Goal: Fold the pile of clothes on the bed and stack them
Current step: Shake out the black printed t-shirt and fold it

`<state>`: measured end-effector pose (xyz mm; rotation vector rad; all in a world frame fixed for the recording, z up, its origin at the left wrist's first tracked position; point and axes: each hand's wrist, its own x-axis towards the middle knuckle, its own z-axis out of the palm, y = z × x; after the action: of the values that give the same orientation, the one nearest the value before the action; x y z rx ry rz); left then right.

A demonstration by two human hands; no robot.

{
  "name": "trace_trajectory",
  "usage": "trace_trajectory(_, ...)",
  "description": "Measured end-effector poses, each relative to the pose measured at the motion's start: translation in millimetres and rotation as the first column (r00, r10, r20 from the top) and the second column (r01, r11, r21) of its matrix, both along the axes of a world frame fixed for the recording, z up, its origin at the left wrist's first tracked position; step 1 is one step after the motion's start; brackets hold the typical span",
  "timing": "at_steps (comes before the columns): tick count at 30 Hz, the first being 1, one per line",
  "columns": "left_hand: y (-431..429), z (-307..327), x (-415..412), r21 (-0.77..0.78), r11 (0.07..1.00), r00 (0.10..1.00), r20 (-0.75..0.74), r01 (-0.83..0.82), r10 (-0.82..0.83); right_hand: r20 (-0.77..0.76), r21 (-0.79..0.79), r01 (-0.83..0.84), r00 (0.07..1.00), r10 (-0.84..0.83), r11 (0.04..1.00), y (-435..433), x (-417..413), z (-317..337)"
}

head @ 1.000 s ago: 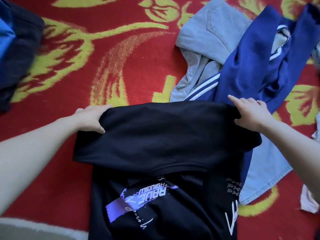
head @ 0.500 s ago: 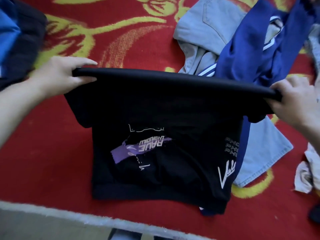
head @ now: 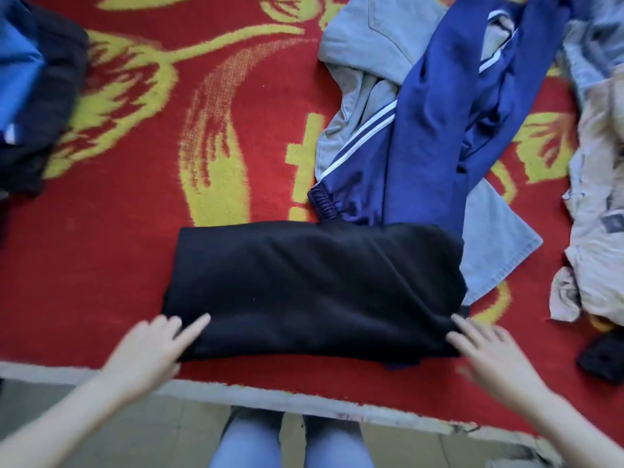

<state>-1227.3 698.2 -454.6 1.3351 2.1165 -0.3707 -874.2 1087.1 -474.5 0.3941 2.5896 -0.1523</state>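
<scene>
a red blanket patterned with yellow flowers is spread out, edged by a pale border; below it a grey tiled floor is seen.

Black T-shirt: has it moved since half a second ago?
Yes. The black T-shirt dropped from its raised hold, now lying folded flat toward the blanket's white edge, print hidden.
</scene>
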Motion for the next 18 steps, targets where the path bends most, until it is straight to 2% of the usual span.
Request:
trace_trajectory(2,-12.1,-16.2,24.8,-0.050,0.997,0.995,0.079,-0.052,0.055,0.010,0.015,0.049,0.999,-0.050,0.999,-24.6,11.9,-14.1)
trace_trajectory(4,-15.2,-20.3,41.9,-0.015,0.995,0.992,0.079,-0.098,0.099,-0.060,-0.095,0.337,0.937,-0.343,0.937,-43.1,2.2,-15.7)
trace_trajectory(6,-7.4,-23.3,51.1,0.059,0.987,0.988,0.042,-0.148,0.146,-0.208,-0.169,0.638,0.722,-0.660,0.752,-49.5,-19.9,-14.9)
trace_trajectory(8,4.7,-21.1,47.1,0.146,0.970,0.976,-0.076,-0.192,0.205,-0.208,-0.267,0.818,0.468,-0.859,0.510,-42.2,-39.1,-18.5)
trace_trajectory(10,13.6,-22.7,38.0,0.173,0.967,0.966,-0.142,-0.189,0.215,-0.119,-0.473,0.846,0.214,-0.970,0.244,-29.1,-54.0,-21.4)
trace_trajectory(12,21.7,-21.3,28.5,0.126,0.975,0.964,-0.172,-0.183,0.203,0.038,-0.630,0.776,0.006,-0.999,-0.019,-19.4,-62.0,-24.6)
trace_trajectory(13,25.9,-20.2,24.3,0.048,0.977,0.964,-0.159,-0.206,0.211,0.090,-0.652,0.754,-0.033,-0.995,-0.084,-16.1,-62.4,-25.4)
trace_trajectory(14,30.0,-23.4,23.2,0.003,0.976,0.966,-0.142,-0.219,0.217,0.106,-0.642,0.763,-0.014,-0.994,-0.079,-13.6,-61.6,-24.8)
trace_trajectory(16,37.9,-26.0,22.4,-0.095,0.955,0.951,-0.160,-0.281,0.264,0.094,-0.626,0.780,0.081,-0.992,0.004,-8.8,-58.3,-21.6)
trace_trajectory(18,38.8,-34.8,22.2,-0.161,0.944,0.950,-0.172,-0.289,0.262,0.113,-0.634,0.774,0.104,-0.988,0.009,-8.7,-55.9,-16.0)
